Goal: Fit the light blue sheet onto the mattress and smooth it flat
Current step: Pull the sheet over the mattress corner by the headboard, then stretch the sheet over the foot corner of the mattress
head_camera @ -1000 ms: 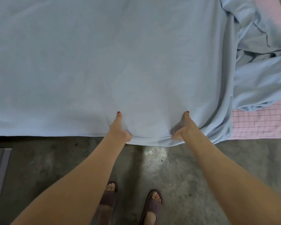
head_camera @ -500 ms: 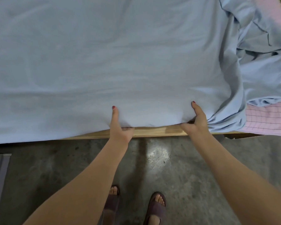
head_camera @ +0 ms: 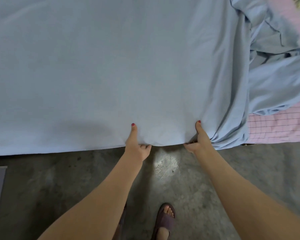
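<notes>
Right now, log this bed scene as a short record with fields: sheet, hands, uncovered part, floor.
sheet: light blue sheet spread mostly flat over the mattress, bunched in folds at the right
left hand: left hand grips the sheet's near edge, thumb on top
right hand: right hand grips the same edge beside the folds, thumb on top
uncovered part: pink checked mattress cover shows at the right
floor: grey concrete floor; one foot in a brown sandal

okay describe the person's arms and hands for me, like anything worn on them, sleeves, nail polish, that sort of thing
Both forearms are bare, with no sleeve, watch or bracelet in view. The thumbnail of the left hand and that of the right hand each carry red polish. The other nails are hidden, and no rings show on the visible parts.
</notes>
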